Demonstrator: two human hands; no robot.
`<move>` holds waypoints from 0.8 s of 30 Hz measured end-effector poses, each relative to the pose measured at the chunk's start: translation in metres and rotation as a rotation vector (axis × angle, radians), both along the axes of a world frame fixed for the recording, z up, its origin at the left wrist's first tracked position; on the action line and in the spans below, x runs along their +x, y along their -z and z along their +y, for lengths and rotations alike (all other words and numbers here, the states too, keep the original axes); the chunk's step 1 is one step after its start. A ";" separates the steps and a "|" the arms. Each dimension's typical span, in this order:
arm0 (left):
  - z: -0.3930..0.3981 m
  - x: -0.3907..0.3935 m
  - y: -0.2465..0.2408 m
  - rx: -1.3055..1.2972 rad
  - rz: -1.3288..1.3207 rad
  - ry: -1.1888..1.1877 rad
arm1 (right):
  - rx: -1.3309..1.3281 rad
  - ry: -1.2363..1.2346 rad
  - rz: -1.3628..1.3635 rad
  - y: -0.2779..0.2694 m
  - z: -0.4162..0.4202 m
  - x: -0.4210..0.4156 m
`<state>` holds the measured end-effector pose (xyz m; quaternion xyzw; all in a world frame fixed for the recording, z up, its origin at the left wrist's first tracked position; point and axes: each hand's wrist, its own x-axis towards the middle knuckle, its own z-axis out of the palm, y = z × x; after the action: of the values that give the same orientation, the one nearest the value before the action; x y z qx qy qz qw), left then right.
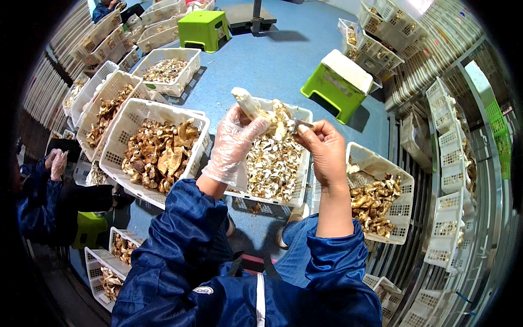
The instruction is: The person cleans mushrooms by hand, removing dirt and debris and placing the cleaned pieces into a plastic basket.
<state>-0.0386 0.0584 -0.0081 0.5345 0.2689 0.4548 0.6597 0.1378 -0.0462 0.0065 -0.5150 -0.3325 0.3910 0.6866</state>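
Observation:
In a clear plastic glove, my left hand [235, 143] grips a large mushroom [250, 103] with a pale, thick stem and a ragged brownish end. My bare right hand [322, 149] pinches a small dark blade [301, 126] against that ragged end. Both hands are above a white plastic basket [308, 118] holding many pale mushroom trimmings [273, 171]. To the left, a white basket [118, 122] contains whole brown mushrooms [161, 157]. Beside my right forearm, another white basket [402, 220] holds brown mushroom pieces [374, 204].
Two green plastic stools [204, 28] [337, 88] stand on the blue floor [261, 65]; the right one bears a white block [347, 71]. A platform scale [249, 18] is behind. At left sits a co-worker with a gloved hand [58, 165]. Baskets [449, 163] line the right-hand rack.

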 end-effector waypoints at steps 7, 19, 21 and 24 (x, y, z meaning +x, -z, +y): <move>-0.003 -0.006 -0.003 -0.235 -0.119 0.125 | 0.026 -0.136 0.205 -0.001 -0.003 -0.002; -0.001 -0.008 0.007 -0.395 -0.285 0.159 | -0.099 0.266 -0.811 0.006 -0.004 0.002; -0.004 -0.006 0.002 -0.357 -0.237 0.117 | -0.053 0.252 -0.831 0.000 -0.004 -0.004; 0.000 0.001 0.013 -0.253 -0.216 0.068 | 0.002 0.223 -0.818 -0.010 -0.007 -0.012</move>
<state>-0.0375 0.0589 -0.0210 0.4039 0.2333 0.4493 0.7620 0.1263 -0.0529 0.0166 -0.6597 -0.5203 0.0775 0.5368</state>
